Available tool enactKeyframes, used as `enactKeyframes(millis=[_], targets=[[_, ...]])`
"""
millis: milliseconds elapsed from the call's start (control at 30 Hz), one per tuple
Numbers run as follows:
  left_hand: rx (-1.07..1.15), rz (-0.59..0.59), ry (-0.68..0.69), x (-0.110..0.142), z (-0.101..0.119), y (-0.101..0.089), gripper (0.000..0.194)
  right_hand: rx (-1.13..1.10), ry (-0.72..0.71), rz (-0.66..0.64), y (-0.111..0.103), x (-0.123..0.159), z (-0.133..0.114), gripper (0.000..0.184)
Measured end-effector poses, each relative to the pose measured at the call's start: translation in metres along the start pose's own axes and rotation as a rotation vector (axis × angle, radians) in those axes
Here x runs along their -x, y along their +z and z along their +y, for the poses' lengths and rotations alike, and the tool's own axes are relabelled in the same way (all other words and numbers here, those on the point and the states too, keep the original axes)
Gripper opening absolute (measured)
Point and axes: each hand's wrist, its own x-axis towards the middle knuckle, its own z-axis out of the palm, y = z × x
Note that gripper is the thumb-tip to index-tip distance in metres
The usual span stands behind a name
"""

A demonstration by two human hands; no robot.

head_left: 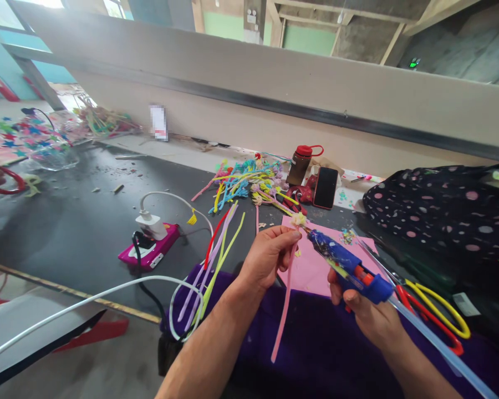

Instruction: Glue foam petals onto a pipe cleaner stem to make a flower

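Scissors [399,280] near glue gun [341,256], phone [325,188] beyond

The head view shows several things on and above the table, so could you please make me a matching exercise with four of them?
1. Glue gun
2. Pink stem
3. Scissors
4. Power strip

A. red-and-yellow-handled
B. in the right hand
C. magenta, with a white plug in it
D. in the left hand

Pairs: 1-B, 2-D, 3-A, 4-C
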Motion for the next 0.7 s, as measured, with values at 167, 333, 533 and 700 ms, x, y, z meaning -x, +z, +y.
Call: enactKeyframes(millis=[167,333,533,700], targets=[[-0.003,0.005,-0.008,0.0004,0.0007,0.0004,0.025,-0.023,0.014,-0.004,0.0013,-0.0008,0.0002,0.038],[-0.002,0.013,-0.016,-0.0002,0.0015,0.0003,0.025,-0.083,0.041,-0.009,-0.0010,0.0014,0.0040,0.042],[0.041,0.019,-0.037,-0.0021,0.0016,-0.0016,0.022,-0.054,-0.002,-0.004,-0.0065,0.0025,0.0048,0.050],[0.057,0.087,-0.066,-0.0027,0.0064,-0.0058,0.021,0.293,-0.058,0.040,-0.0079,-0.0034,0.0040,0.032]])
